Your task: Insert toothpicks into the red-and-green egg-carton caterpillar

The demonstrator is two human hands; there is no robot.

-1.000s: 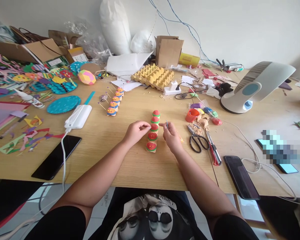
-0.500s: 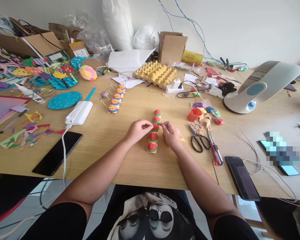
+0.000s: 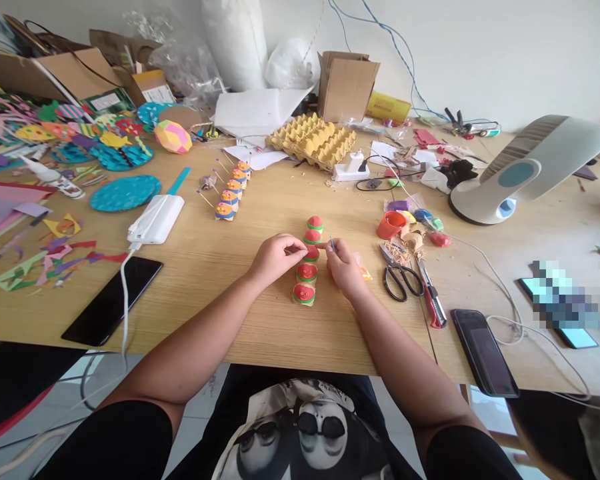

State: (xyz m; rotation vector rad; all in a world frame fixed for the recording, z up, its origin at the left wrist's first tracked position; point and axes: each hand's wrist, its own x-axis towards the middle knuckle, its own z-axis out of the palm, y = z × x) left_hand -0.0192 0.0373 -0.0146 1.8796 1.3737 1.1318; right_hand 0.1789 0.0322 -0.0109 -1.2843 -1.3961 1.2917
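Observation:
A row of egg-carton cups [image 3: 307, 273] topped with red and green clay stands on the table between my hands. The two nearest cups carry small faces. My left hand [image 3: 279, 259] has its thumb and fingertips pinched together at the left side of the middle cup; anything between them is too small to make out. On the other side, my right hand [image 3: 345, 270] is closed around a thin blue stick [image 3: 332, 242], and its index finger points at the same cup. A second row of orange and blue cups [image 3: 233, 190], with pins sticking out, stands farther back.
Right of my hands lie black scissors [image 3: 403, 277], a red utility knife [image 3: 433, 297], a phone [image 3: 484, 353] and an orange cup [image 3: 391, 225]. A white lamp-like device [image 3: 520, 177] stands behind. Leftward are a power bank [image 3: 156, 219], a black phone [image 3: 114, 300] and paper scraps.
The view has shifted slightly. Both hands stay at the middle cup, with only tiny finger movement at most.

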